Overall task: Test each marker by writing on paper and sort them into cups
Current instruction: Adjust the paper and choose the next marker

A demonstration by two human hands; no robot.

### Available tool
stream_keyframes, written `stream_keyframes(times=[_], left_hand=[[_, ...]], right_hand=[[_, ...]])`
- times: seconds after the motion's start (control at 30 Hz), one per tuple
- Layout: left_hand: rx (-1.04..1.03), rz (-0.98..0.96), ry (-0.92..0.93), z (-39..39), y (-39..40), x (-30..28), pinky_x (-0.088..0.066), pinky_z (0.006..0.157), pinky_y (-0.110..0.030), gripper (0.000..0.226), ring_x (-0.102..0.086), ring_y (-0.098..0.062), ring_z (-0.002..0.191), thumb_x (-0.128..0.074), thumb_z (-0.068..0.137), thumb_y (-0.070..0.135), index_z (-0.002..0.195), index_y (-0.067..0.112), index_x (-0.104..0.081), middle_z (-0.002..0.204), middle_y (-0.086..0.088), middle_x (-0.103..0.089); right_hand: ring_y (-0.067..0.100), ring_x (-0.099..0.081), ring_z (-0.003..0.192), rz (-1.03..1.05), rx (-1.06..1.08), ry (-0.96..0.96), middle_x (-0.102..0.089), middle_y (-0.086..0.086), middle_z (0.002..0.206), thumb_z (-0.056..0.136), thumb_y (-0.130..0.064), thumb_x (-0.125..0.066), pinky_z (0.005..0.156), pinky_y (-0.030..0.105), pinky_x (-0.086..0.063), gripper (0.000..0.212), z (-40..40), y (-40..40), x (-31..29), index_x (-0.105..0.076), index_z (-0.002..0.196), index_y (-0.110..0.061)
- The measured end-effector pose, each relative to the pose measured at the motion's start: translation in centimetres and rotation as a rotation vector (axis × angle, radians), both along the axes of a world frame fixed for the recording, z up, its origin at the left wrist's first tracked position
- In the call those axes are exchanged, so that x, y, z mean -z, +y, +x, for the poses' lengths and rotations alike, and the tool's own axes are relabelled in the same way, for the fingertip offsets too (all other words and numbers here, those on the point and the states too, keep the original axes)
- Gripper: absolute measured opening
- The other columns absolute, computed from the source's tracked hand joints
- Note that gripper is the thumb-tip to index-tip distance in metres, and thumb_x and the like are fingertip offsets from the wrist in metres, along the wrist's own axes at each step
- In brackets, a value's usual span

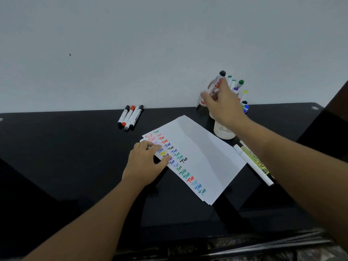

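Observation:
White paper (203, 147) lies slanted on the black table (66, 147), with a column of coloured "Test" marks (180, 162) along its left edge. My left hand (145, 164) presses flat on the paper's left edge. My right hand (224, 106) grips a black-capped marker (218, 81) above a white mesh cup (224, 131) at the back right. Several capped markers (238, 86) stand in that cup, partly hidden behind my hand. Several markers (130, 116), black and red capped, lie side by side near the wall.
Two white markers (253, 162) lie on the table right of the paper, partly under my right forearm. A pale wall (150, 44) rises directly behind the table. Dark reflective clutter (244, 247) runs along the near edge.

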State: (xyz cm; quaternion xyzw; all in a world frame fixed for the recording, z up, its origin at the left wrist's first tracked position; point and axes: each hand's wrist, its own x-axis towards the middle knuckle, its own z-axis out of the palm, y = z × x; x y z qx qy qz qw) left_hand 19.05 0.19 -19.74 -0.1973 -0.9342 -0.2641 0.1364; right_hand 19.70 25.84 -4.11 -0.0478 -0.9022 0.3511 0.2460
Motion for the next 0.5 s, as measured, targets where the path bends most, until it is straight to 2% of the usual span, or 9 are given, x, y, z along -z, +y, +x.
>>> stream_keyframes(times=[0.13,0.23,0.33,0.4,0.5], left_hand=[[-0.004,-0.004,-0.005,-0.1,0.0,0.0,-0.036,0.101,-0.031,0.054,-0.040,-0.011,0.113,-0.063,0.089,0.062,0.131,0.028,-0.065,0.118,0.014,-0.049],[-0.004,-0.003,0.002,-0.2,0.0,0.1,-0.037,0.100,-0.032,0.053,-0.040,-0.011,0.113,-0.064,0.088,0.061,0.129,0.028,-0.065,0.119,0.013,-0.049],[-0.004,-0.003,-0.002,-0.3,-0.1,0.1,-0.039,0.101,-0.035,0.057,-0.041,-0.011,0.113,-0.060,0.087,0.067,0.128,0.028,-0.067,0.120,0.013,-0.050],[-0.003,0.000,-0.004,-0.2,-0.1,0.1,-0.040,0.101,-0.037,0.063,-0.041,-0.011,0.113,-0.054,0.083,0.071,0.128,0.028,-0.067,0.119,0.013,-0.050],[-0.004,-0.003,-0.008,-0.2,-0.1,0.1,-0.039,0.103,-0.036,0.061,-0.039,-0.010,0.115,-0.058,0.086,0.069,0.129,0.028,-0.066,0.119,0.014,-0.049]], right_hand=[[0.019,-0.068,0.090,0.004,0.091,0.040,-0.070,-0.010,0.085,0.099,-0.041,-0.059,0.086,0.042,-0.055,0.029,-2.2,2.7,-2.3,-0.056,0.119,-0.021],[0.020,-0.070,0.089,-0.002,0.183,0.070,-0.072,-0.005,0.090,0.101,-0.048,-0.050,0.084,0.042,-0.057,0.032,-3.6,4.8,-3.6,-0.056,0.119,-0.023],[0.025,-0.067,0.087,0.010,0.263,0.037,-0.070,0.000,0.096,0.103,-0.052,-0.038,0.079,0.038,-0.051,0.040,-4.8,6.5,-4.2,-0.054,0.118,-0.019],[0.029,-0.066,0.088,0.058,0.301,0.012,-0.068,0.004,0.095,0.104,-0.049,-0.038,0.081,0.041,-0.051,0.040,-5.5,7.4,-3.9,-0.056,0.115,-0.015],[0.031,-0.065,0.088,0.138,0.343,-0.036,-0.067,0.006,0.093,0.104,-0.044,-0.042,0.079,0.040,-0.050,0.035,-6.4,8.4,-3.3,-0.058,0.105,-0.014]])
